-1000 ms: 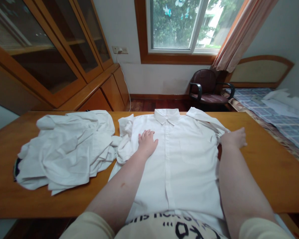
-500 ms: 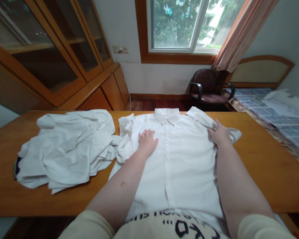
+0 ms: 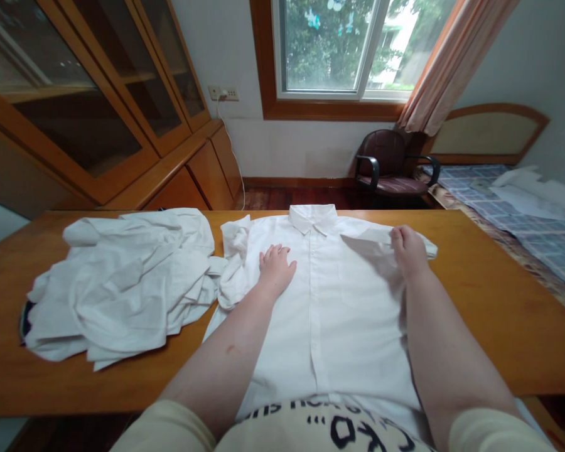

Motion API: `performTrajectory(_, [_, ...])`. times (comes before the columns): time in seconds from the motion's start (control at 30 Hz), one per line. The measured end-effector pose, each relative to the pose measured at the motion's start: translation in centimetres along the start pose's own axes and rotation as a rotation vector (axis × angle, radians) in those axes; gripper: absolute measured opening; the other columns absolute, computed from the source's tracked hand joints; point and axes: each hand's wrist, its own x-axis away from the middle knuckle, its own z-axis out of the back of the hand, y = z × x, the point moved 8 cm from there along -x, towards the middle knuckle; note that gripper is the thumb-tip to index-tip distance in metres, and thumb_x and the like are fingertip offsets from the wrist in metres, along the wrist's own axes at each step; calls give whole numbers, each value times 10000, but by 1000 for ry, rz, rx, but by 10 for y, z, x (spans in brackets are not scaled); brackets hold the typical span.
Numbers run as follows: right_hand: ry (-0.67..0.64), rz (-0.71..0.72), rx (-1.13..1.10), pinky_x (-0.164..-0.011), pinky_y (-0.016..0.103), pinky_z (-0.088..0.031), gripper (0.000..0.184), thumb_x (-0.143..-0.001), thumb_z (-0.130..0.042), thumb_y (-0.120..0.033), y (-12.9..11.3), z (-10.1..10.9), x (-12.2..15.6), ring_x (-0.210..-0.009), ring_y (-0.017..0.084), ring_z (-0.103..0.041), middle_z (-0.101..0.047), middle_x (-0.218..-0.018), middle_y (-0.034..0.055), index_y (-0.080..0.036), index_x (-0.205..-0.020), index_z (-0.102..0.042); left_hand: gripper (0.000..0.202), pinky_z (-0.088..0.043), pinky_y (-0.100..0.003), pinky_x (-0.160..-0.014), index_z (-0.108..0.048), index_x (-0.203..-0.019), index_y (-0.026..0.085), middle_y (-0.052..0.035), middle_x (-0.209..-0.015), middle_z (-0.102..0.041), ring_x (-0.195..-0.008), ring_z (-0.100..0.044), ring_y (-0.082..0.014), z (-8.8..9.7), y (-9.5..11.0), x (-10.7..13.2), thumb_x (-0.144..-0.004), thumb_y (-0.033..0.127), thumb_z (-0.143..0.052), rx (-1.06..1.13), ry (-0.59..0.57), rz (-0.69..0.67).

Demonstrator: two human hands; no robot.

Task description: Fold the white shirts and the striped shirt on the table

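A white button-up shirt (image 3: 329,314) lies front side up on the wooden table, its collar (image 3: 313,218) pointing away from me. My left hand (image 3: 277,269) rests flat on the chest of the shirt, left of the button strip, with its fingers spread. Closed around the sleeve on the right side is my right hand (image 3: 408,250), lifting that fabric a little and casting a shadow on the chest. The other sleeve (image 3: 235,267) lies bunched along the shirt's left side. The lower hem is hidden near my body.
A heap of white clothes (image 3: 122,282) lies on the table (image 3: 480,301) to the left, touching the bunched sleeve. A glass-door cabinet (image 3: 145,169) stands beyond it. Behind the table are an office chair (image 3: 390,163) and a bed (image 3: 513,194) at the right.
My right hand has shifted the right-side sleeve slightly inward; its fold has unrolled into a raised flap over the chest. My left hand has stayed flat in place.
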Motion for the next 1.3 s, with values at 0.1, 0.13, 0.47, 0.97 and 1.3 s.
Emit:
performTrajectory(0.1, [-120, -44, -267, -582, 288, -356, 302, -872, -434, -471, -16, -12, 8, -578, 157, -446, -489, -592, -9, -215, -747, -533, 466, -181, -504, -1137, -509, -1273, 219, -107, -1405, -471, -1352, -344, -262, 5, 12, 2, -825, 334, -560, 106, 17, -121])
performTrajectory(0.13, [-157, -72, -369, -540, 273, -336, 319, -851, -473, -508, -20, -16, 10, -538, 141, -415, -459, -562, -25, -216, -742, -538, 516, -174, -479, -1146, -466, -1319, 223, -101, -1429, -444, -1361, -334, -240, 7, 20, 4, -827, 339, -565, 150, 13, -201])
performTrajectory(0.47, [-497, -499, -1163, -289, 215, -175, 424, -609, -713, -590, -60, -52, 41, -299, 76, -261, -396, -448, -90, -245, -764, -521, 843, -108, -484, -1155, -281, -1463, 292, -86, -1569, -179, -1432, -176, -259, 16, 57, 26, -738, 445, -683, 252, -178, -506])
performTrajectory(0.97, [288, -470, -270, -832, 371, -455, 284, -803, -499, -349, 45, -7, 18, -886, 229, -617, -681, -927, 118, -134, -908, -652, 285, -478, -277, -714, -590, -827, 176, 15, -735, -643, -704, -604, -146, -7, 8, -3, -664, 387, -692, 1403, -148, 71])
performTrajectory(1.3, [-52, -797, -226, -687, 348, -472, 293, -674, -643, -434, 114, -30, 22, -772, 275, -635, -687, -754, 124, -146, -712, -683, 300, -446, -292, -726, -602, -767, 172, -11, -730, -652, -752, -595, -183, -5, -39, -13, -702, 465, -601, 1109, 157, 290])
